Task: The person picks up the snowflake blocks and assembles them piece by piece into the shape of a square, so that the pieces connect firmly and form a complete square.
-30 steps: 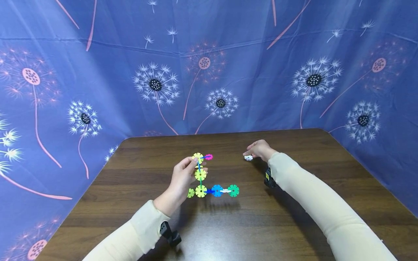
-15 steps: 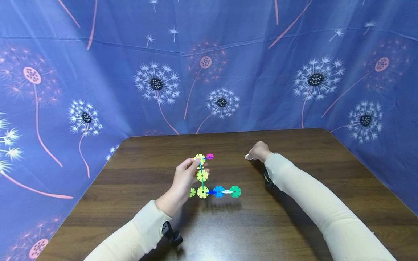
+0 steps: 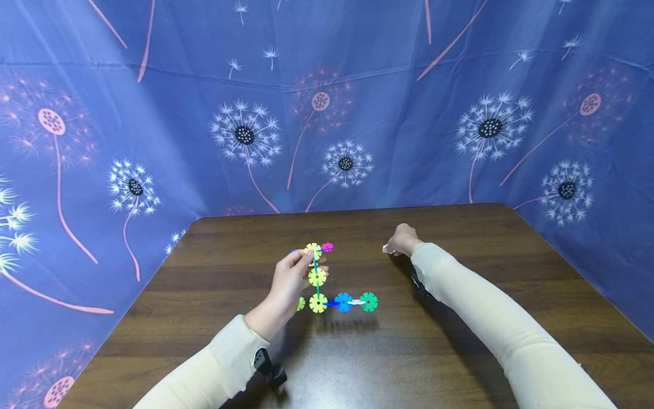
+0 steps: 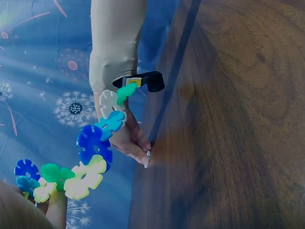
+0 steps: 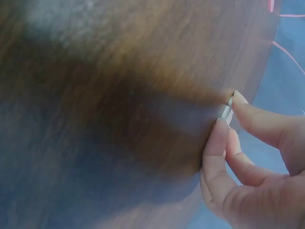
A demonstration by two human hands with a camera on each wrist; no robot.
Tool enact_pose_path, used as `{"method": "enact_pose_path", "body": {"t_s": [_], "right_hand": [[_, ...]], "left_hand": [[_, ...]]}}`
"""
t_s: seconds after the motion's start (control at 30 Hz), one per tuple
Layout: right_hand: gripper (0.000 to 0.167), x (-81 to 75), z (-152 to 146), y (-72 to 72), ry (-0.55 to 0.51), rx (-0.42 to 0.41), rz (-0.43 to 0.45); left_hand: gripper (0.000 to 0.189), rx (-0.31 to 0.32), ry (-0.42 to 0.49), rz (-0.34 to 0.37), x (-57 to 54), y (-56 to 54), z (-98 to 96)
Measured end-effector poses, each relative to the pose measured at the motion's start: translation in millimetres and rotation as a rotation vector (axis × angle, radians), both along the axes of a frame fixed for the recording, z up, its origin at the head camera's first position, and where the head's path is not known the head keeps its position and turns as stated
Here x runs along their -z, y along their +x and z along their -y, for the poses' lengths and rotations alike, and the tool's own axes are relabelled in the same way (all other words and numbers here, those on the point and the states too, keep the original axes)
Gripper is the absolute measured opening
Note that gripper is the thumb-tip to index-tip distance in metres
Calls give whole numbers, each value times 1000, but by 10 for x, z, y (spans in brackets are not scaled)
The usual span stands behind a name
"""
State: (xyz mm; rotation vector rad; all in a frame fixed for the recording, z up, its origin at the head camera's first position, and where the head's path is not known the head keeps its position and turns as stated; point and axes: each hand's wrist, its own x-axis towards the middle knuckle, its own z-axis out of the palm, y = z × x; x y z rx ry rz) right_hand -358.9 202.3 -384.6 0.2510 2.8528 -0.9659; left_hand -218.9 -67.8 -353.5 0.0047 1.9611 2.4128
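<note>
My left hand (image 3: 286,279) grips a chain of interlocking snowflake discs near its top, by a yellow disc (image 3: 313,250). The chain runs down through more yellow discs (image 3: 317,277), then sideways to a blue disc (image 3: 343,302) and a green disc (image 3: 369,302). A small pink disc (image 3: 327,247) sticks out at the top. In the left wrist view a dark blue disc (image 4: 88,143) is joined to a pale yellow one (image 4: 85,178). My right hand (image 3: 406,238) pinches a white snowflake disc (image 5: 226,113) at the tabletop, between thumb and fingers. The fingers partly hide that disc.
Both hands are over a dark brown wooden table (image 3: 225,250). Behind it hangs a blue cloth (image 3: 409,136) with dandelion prints. A black wrist camera (image 3: 269,368) sits on the left wrist.
My right hand has closed its fingers on the white disc, which was largely visible beside the fingertips a second ago. The left hand and its chain have barely moved.
</note>
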Motion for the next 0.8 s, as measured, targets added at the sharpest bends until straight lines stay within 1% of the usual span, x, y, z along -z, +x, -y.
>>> {"method": "enact_pose_path", "body": {"t_s": [0.3, 0.47, 0.57, 0.63, 0.7, 0.8], "right_hand": [[18, 26, -12, 8, 68, -50, -47], [17, 47, -52, 13, 55, -76, -63], [17, 57, -84, 32, 11, -98, -71], [18, 59, -107, 52, -38, -119, -73], [21, 62, -133, 71, -96, -148, -67], [27, 54, -159, 80, -210, -172, -35]], "left_hand": [[21, 7, 3, -4, 12, 11, -6], [22, 7, 11, -10, 11, 20, -6], [22, 6, 11, -12, 7, 23, -5], [23, 3, 11, -11, 4, 24, -6], [23, 2, 11, -9, 2, 25, -4], [23, 0, 16, -10, -6, 12, 2]]}}
